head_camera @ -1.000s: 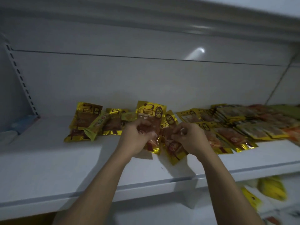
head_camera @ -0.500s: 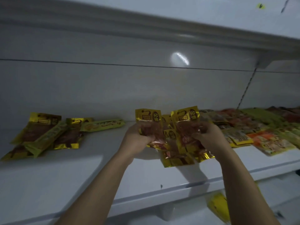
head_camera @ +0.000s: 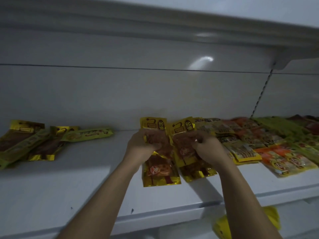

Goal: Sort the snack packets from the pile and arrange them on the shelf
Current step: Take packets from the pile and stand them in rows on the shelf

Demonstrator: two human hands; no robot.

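On the white shelf (head_camera: 89, 180), my left hand (head_camera: 141, 147) grips a gold snack packet (head_camera: 153, 125) with brown contents, held upright. My right hand (head_camera: 205, 149) grips a second gold packet (head_camera: 183, 126) just beside it. Two more gold packets (head_camera: 160, 171) lie flat on the shelf under both hands. The mixed pile of packets (head_camera: 269, 142), yellow, orange and green, spreads over the shelf to the right. A small sorted group of gold and green packets (head_camera: 39, 140) lies at the far left.
The shelf's back wall (head_camera: 120, 94) rises behind the packets, and the upper shelf (head_camera: 155, 23) overhangs. A slotted upright (head_camera: 262, 95) stands at the back right. A yellow packet (head_camera: 222, 226) shows on the lower level below the shelf's front edge.
The view has shifted right and closer. Both hands have drawn nearer together, still holding their gold packets upright over the flat ones.
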